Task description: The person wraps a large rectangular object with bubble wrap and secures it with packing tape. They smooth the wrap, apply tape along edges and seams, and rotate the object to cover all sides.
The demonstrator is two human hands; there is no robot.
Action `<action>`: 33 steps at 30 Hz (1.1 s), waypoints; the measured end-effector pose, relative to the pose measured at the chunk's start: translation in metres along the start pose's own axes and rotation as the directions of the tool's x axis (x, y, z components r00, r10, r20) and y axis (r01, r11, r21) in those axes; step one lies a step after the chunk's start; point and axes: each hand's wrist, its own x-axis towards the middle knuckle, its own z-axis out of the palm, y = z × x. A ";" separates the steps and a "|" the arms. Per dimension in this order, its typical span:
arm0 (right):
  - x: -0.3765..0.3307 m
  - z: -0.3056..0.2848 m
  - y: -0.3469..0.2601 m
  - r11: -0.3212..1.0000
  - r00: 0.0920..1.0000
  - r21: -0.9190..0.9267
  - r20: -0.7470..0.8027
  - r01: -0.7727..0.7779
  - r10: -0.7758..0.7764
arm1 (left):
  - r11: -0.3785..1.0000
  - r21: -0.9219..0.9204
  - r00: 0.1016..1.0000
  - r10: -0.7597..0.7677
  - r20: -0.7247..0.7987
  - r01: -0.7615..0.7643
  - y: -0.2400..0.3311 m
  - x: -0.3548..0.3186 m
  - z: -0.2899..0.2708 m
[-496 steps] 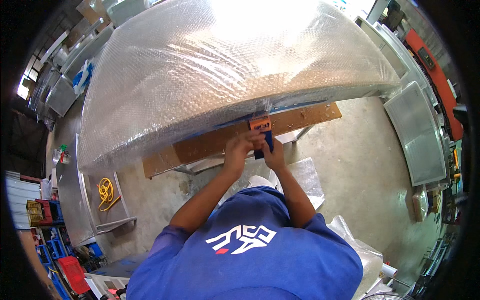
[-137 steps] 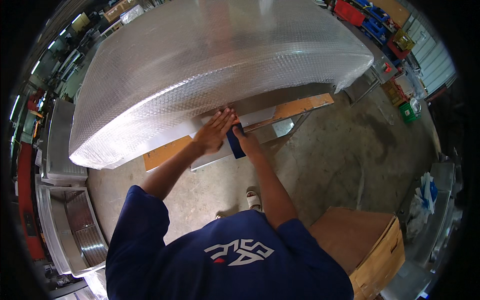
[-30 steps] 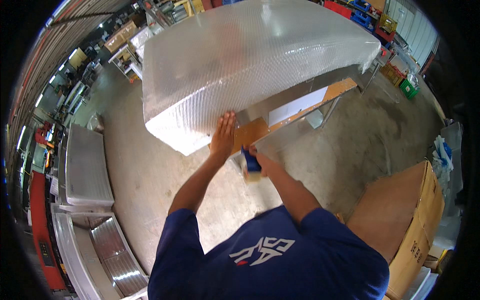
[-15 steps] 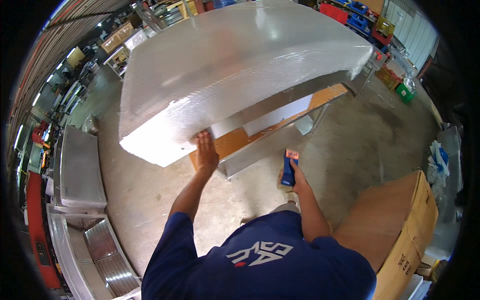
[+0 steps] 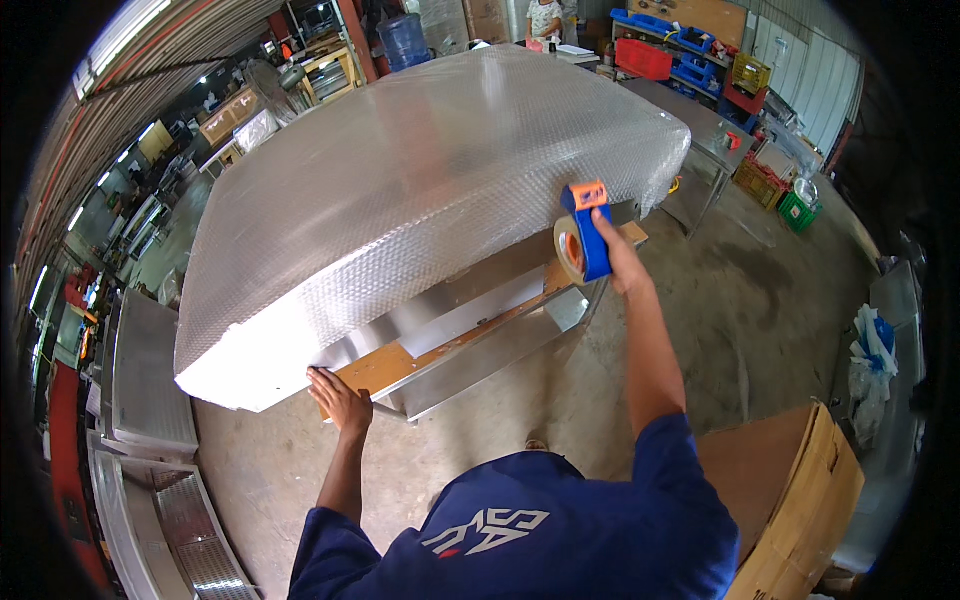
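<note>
A: Where is the left hand [image 5: 343, 408] placed?

B: It is laid against the lower near edge of the bubble-wrapped unit [image 5: 400, 210], toward that unit's left end, with its fingers stretched out.

A: And the right hand [image 5: 622, 260]?

B: It is wrapped around a blue tape dispenser [image 5: 597, 245] with an orange head, which is held up by the unit's near side, toward its right end. A tape roll [image 5: 573, 250] with an orange core is carried on the dispenser. Whether the wrap is touched by it cannot be told.

A: What is seen around the unit?

B: Beneath its near side, a brown-topped surface [image 5: 380, 370] and a white panel [image 5: 473, 318] are left exposed. A cardboard box [image 5: 765, 460] is set nearer than the unit, off its right end.
</note>
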 end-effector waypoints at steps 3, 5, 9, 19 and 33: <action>0.037 -0.021 -0.016 0.998 0.998 -0.047 -0.061 0.030 -0.033 | 0.992 -0.128 1.000 0.010 -0.013 -0.012 0.010 -0.041 0.027; 0.035 -0.020 -0.050 0.996 1.000 -0.091 -0.024 -0.010 0.008 | 0.985 -0.128 0.964 -0.082 0.253 0.118 0.019 -0.086 0.042; 0.059 -0.041 -0.061 0.995 0.990 -0.081 0.120 -0.064 0.074 | 0.961 -0.069 0.700 -0.145 0.699 0.267 0.025 -0.184 0.098; 0.048 -0.045 -0.063 0.942 0.939 -0.212 0.175 -0.260 0.298 | 0.896 -0.275 0.590 0.018 0.807 0.348 0.060 -0.232 0.132; 0.070 -0.092 0.092 0.805 0.888 -0.422 0.001 -0.417 0.460 | 0.404 -0.679 0.626 0.773 -0.105 -0.613 0.323 -0.022 -0.024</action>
